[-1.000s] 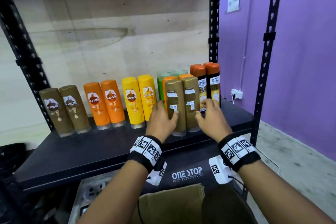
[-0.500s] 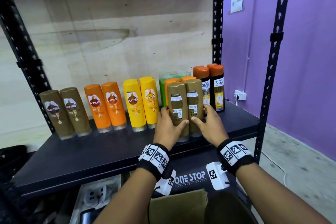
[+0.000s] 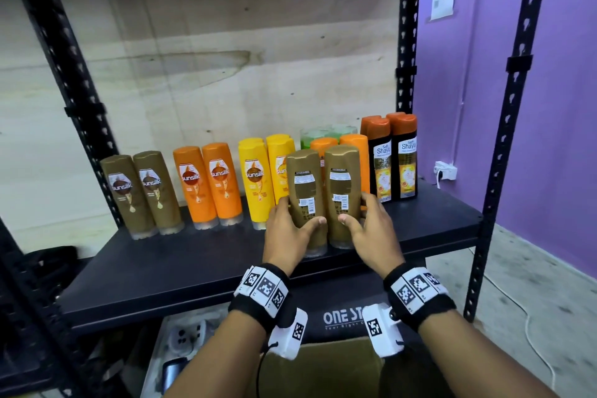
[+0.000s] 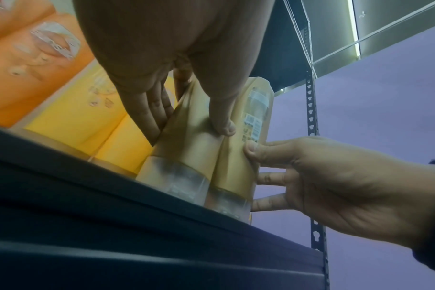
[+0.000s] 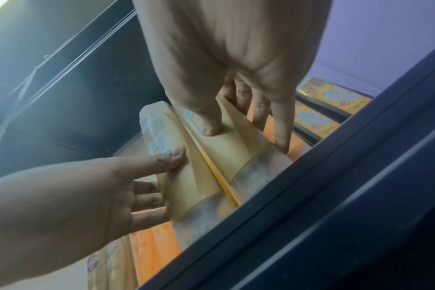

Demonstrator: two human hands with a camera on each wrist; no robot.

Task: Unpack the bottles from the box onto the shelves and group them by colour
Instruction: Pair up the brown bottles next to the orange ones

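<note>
Standing side by side near the front edge of the black shelf (image 3: 193, 271), two gold-brown bottles (image 3: 323, 197) face backward. The left hand (image 3: 287, 233) clasps the left one, thumb in front and fingers behind; the right hand (image 3: 371, 229) clasps the right one likewise. Behind and leftward stand two more brown bottles (image 3: 142, 194), two orange bottles (image 3: 206, 184), yellow bottles (image 3: 265, 171) and two dark orange-capped bottles (image 3: 392, 155).

On the black shelf (image 3: 200, 271) stand olive-brown Sunsilk bottles (image 3: 142, 194), orange Sunsilk bottles (image 3: 208, 186), yellow Sunsilk bottles (image 3: 258, 181), pale green bottles (image 3: 326, 132) and black Shayla bottles (image 3: 392, 158) with orange caps. The wall (image 3: 555, 107) is purple; the wristbands (image 3: 263, 292) are black with black-and-white square markers.
</note>
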